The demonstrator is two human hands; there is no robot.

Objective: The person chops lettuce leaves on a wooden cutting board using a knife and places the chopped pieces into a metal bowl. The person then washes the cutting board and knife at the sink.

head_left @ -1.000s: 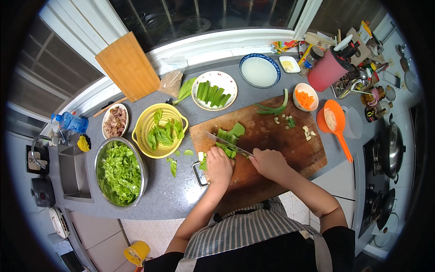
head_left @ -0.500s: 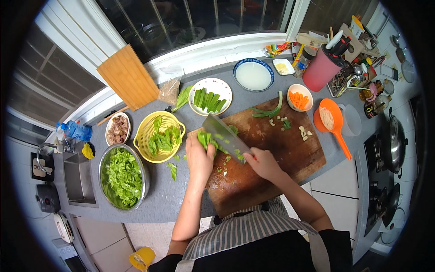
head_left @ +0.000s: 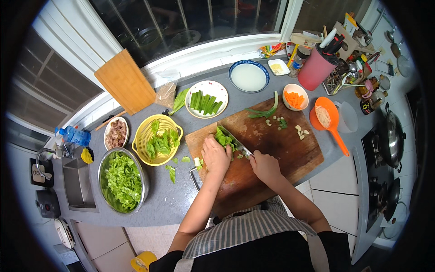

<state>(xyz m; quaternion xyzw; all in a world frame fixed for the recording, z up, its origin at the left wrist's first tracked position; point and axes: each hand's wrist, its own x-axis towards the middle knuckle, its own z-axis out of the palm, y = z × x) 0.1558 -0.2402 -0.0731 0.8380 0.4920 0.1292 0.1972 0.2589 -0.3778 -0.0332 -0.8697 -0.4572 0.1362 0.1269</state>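
My right hand [head_left: 265, 167] is wrapped around the handle of a cleaver [head_left: 236, 141]. The blade stands nearly on edge, pointing away to the left, against a small bunch of green lettuce leaves [head_left: 223, 138]. My left hand [head_left: 216, 155] presses on this bunch with bent fingers, just left of the blade. Both hands are over the left half of a worn wooden cutting board [head_left: 281, 145]. A pale lettuce stem end [head_left: 197, 163] lies at the board's left edge, beside my left wrist.
A yellow colander [head_left: 141, 147] and a steel bowl [head_left: 144, 186] of cut lettuce stand left. Behind are plates of green stalks [head_left: 206, 103] and white liquid [head_left: 248, 77]. Scallion [head_left: 267, 110] and garlic [head_left: 301, 132] lie on the board. An orange strainer [head_left: 333, 119] is right, near the stove [head_left: 374, 158].
The cleaver has turned from showing its broad side to standing on edge at the lettuce. My left hand has shifted right and toward me, and the board's metal handle now shows.
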